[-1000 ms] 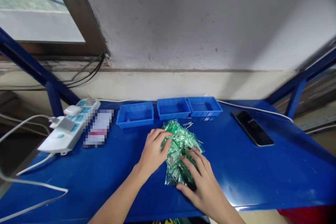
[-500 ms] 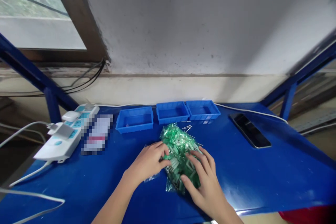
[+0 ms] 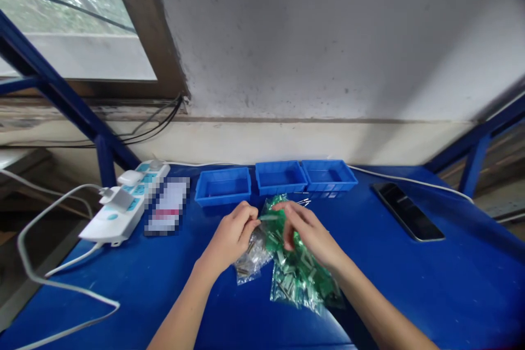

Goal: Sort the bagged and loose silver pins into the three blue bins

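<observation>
My left hand (image 3: 235,232) is closed in a pinch. A thin pale-green strip (image 3: 268,217) shows at its fingertips; whether the strip is in the pinch or lies on the bag behind is unclear. Green plastic bags (image 3: 303,279) full of small pale and metal pieces lie in a heap on the blue table. Over the heap's upper part hovers my right hand (image 3: 307,229), fingers bent and apart, slightly blurred. Below my left hand lies a clear bag (image 3: 250,260) of small brownish metal pieces. Several thin metal pins (image 3: 304,201) rest loose behind the heap.
Blue trays (image 3: 223,200) stand in a row along the back, near the wall. At left are a white power strip (image 3: 109,224) with chargers and a blurred-out flat item (image 3: 168,208). A dark phone (image 3: 406,212) lies right; a white cable (image 3: 82,292) loops at left.
My left hand has closed into a pinch. My right hand has moved up and left over the heap. The green bags have shifted nearer me, and more of the clear bag shows.
</observation>
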`<control>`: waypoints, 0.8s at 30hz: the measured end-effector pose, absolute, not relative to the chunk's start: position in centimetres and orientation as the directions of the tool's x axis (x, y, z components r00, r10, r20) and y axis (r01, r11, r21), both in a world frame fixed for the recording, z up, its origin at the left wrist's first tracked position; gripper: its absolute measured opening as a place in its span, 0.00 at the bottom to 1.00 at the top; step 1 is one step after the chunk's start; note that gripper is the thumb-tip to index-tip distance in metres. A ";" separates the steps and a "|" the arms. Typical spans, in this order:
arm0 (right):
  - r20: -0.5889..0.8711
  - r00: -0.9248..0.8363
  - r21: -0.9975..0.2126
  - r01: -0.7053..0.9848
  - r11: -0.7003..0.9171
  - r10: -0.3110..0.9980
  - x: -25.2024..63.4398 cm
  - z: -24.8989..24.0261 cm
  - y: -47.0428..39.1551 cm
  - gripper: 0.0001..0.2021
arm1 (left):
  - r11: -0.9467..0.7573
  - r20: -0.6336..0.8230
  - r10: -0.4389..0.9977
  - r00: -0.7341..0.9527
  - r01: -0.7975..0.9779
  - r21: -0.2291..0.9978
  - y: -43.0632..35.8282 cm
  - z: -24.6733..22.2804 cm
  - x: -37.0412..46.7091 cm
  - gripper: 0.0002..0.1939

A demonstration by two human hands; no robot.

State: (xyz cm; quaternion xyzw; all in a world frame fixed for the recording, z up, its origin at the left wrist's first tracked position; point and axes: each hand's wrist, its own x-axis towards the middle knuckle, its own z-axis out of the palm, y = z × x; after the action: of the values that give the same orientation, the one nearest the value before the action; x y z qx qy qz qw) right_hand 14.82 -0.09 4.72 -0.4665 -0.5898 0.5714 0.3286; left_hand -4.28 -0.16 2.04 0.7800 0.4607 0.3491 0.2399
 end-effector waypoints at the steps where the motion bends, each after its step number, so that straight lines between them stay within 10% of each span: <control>1: -0.127 -0.352 -0.992 0.043 -0.120 0.927 14.4 4.5 0.4 0.20 | -0.497 0.356 0.867 0.348 0.551 0.670 -0.2 1.9 -4.3 0.07; 6: 0.009 -0.126 -0.990 -0.143 -0.009 0.992 13.6 2.7 1.5 0.15 | -0.581 0.435 0.811 0.391 0.622 0.525 -0.1 1.4 -4.1 0.08; 13: -0.006 0.247 -0.978 -0.203 0.046 0.969 17.4 0.7 3.4 0.24 | -0.200 0.408 0.911 0.059 0.929 0.312 3.4 -0.2 -5.2 0.22; 24: -0.095 0.249 -0.935 -0.355 -0.001 0.964 17.8 -0.3 4.1 0.16 | -0.287 0.349 0.914 0.208 0.939 0.192 7.1 -1.1 -3.8 0.25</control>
State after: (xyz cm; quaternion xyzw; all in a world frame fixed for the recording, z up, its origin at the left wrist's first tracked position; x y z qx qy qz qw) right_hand 17.80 4.13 -0.35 -0.4763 -0.3196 0.5230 0.6304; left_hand -3.84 7.14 -1.07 0.7764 0.5965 0.2011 -0.0306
